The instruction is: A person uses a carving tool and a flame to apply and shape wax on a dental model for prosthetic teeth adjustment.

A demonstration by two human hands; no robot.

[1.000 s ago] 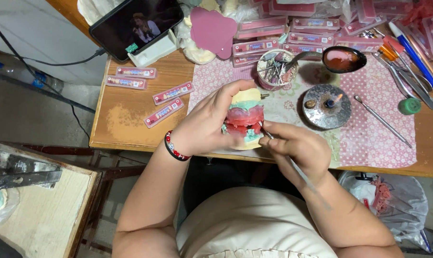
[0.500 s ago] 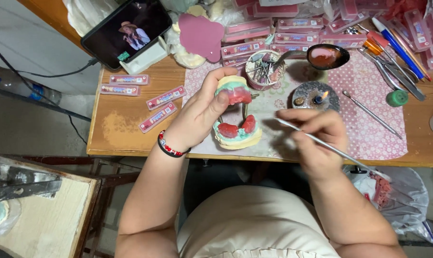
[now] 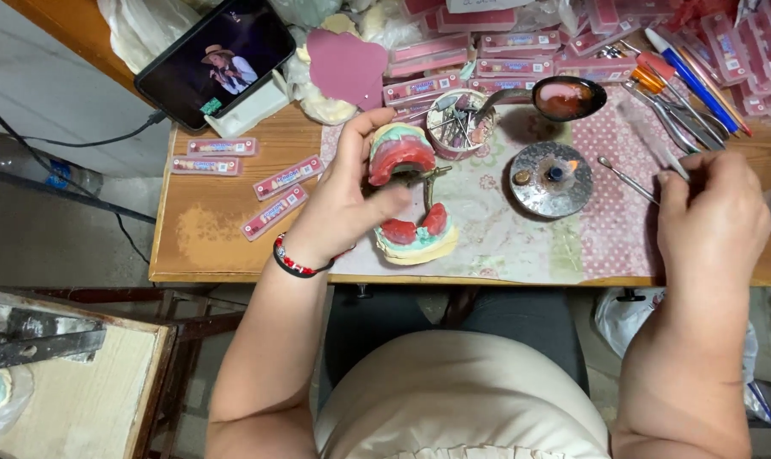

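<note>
The wooden worktop carries a patterned cloth across its middle and right, with a dark tablet propped at the far left corner and rows of flat pink strip packs stacked along the back edge. On the cloth, between the two hands, sits a round metal burner dish; behind it are a spoon with dark red wax and a small round cup of metal tools.

The left hand is over the left part of the cloth. Its grip is half closed on a hinged dental model: fingers curl round the raised upper half with its red wax rim, the thumb lies across the hinge, and the pale green lower half rests on the cloth near the front edge.

The right hand is well apart, at the right end of the worktop. Its grip is clenched round a thin metal instrument, pinched by thumb and forefinger, the tip pointing left toward the burner dish without touching it.
</note>
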